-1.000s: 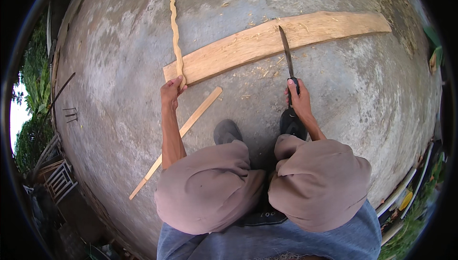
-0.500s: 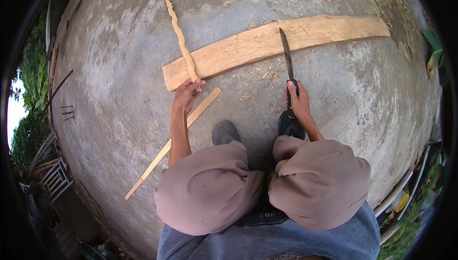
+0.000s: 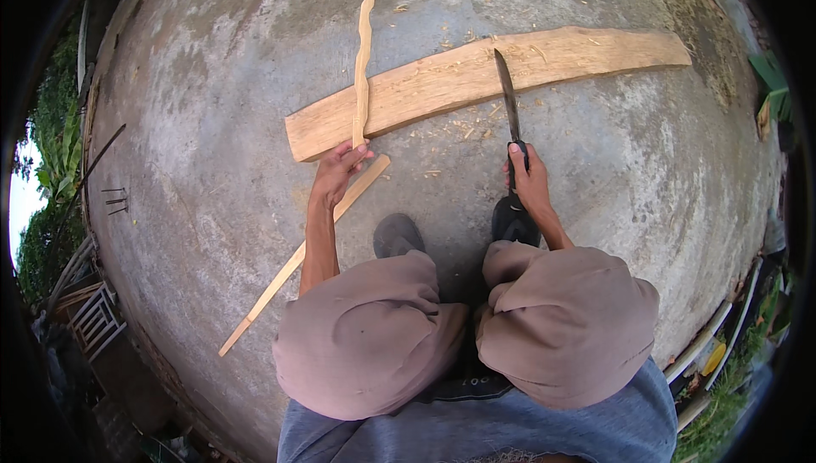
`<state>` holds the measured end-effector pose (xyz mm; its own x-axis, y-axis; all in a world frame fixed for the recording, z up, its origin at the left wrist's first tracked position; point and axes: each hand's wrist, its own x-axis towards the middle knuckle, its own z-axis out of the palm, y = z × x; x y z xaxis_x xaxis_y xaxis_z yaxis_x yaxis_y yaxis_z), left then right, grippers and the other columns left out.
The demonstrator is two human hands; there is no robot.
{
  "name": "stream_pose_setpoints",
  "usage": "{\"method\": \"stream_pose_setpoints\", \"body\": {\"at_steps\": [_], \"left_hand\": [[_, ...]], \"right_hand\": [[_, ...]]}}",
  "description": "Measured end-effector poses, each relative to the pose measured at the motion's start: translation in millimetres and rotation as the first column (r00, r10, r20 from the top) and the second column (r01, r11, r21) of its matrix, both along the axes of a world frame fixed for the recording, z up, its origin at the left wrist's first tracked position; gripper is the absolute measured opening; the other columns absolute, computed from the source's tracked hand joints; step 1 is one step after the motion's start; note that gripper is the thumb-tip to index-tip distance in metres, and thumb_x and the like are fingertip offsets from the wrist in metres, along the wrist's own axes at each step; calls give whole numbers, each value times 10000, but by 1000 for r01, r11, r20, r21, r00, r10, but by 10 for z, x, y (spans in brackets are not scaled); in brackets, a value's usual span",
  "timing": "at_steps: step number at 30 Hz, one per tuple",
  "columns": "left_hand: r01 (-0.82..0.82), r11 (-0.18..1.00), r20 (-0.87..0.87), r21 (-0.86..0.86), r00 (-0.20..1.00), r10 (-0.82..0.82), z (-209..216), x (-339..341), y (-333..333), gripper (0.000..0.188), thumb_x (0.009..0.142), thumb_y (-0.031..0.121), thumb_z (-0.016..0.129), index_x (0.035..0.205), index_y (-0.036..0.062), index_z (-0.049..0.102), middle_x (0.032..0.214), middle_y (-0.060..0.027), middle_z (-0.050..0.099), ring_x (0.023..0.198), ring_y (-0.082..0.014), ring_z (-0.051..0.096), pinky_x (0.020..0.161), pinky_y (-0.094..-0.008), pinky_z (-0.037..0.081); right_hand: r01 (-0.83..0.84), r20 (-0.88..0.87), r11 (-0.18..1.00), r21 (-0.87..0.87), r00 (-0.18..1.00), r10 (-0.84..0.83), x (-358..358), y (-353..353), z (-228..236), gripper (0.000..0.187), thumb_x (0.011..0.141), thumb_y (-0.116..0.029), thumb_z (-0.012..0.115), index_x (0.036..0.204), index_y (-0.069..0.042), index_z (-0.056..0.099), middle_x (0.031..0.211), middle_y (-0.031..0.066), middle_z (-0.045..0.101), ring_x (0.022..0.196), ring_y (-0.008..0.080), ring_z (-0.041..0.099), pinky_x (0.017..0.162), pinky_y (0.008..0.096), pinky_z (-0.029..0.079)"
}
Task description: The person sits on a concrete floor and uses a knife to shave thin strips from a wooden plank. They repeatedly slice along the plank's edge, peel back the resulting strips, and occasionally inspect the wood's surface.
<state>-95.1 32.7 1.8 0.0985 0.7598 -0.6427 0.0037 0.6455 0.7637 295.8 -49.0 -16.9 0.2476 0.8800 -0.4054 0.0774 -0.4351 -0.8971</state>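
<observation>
Between the fingers of my left hand (image 3: 338,172) is the near end of a thin, wavy-edged wooden strip (image 3: 364,55). The strip points away from me over the left part of a long, thick plank (image 3: 467,72) on the ground. My right hand (image 3: 527,172) is closed round the black handle of a long-bladed knife (image 3: 508,93). Its dark blade points away from me, with the tip over the plank's middle. Beneath my left forearm a second, straight wooden strip (image 3: 263,303) lies slanting on the concrete.
Wood shavings (image 3: 463,123) are scattered on and around the plank over the stained concrete floor (image 3: 204,148). My shoes (image 3: 399,235) stand just this side of it. Nails or thin rods (image 3: 117,200) stick up at the left, near a white slatted frame (image 3: 97,320). Pipes (image 3: 699,344) edge the lower right.
The wavy strip has swung to the right at its far end and now points nearly straight away from me. My left hand has turned slightly with it. My right hand and the knife stay put.
</observation>
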Motion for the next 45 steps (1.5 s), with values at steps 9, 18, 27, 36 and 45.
{"method": "stream_pose_setpoints", "body": {"at_steps": [9, 18, 27, 36, 45], "left_hand": [[169, 984, -51, 49, 985, -167, 57, 40, 169, 358, 1000, 250, 746, 1277, 30, 695, 959, 4, 721, 744, -57, 485, 759, -220, 439], [80, 997, -25, 5, 996, -80, 100, 98, 152, 342, 1009, 273, 737, 1219, 6, 698, 932, -11, 716, 729, -62, 491, 739, -220, 452], [61, 998, -36, -8, 997, -61, 172, 18, 83, 393, 1089, 378, 590, 1232, 29, 700, 953, -48, 734, 771, -89, 560, 808, -276, 495], [259, 884, -560, 389, 829, 3, 154, -144, 323, 229, 1038, 215, 650, 1175, 60, 749, 1010, -75, 752, 817, -167, 653, 773, -324, 544], [984, 116, -990, -138, -139, 5, 557, 260, 728, 630, 954, 45, 610, 1505, 345, 553, 1629, -14, 425, 1454, -288, 446, 1129, -426, 499]], "right_hand": [[-20, -2, 1000, 4, 1000, 20, 2, 3, 9, 442, 1080, -477, 554, 1037, -40, 608, 756, 39, 625, 619, 120, 602, 580, 291, 502], [-25, 20, 1000, -9, 999, 25, 9, 2, 50, 481, 1084, -506, 529, 1046, -33, 609, 750, 56, 628, 619, 137, 609, 581, 304, 495], [-11, 30, 1000, -1, 1000, 11, 27, -4, 3, 474, 1084, -500, 531, 1036, -34, 606, 750, 56, 631, 631, 138, 612, 590, 310, 506], [-20, 17, 999, -28, 1000, 20, 2, 6, 33, 471, 1083, -499, 534, 1031, -36, 605, 753, 59, 631, 635, 138, 614, 585, 307, 506], [-21, 34, 1000, 5, 999, 21, 9, -2, 2, 469, 1085, -491, 536, 1056, -29, 614, 754, 58, 633, 632, 136, 616, 587, 310, 505]]}}
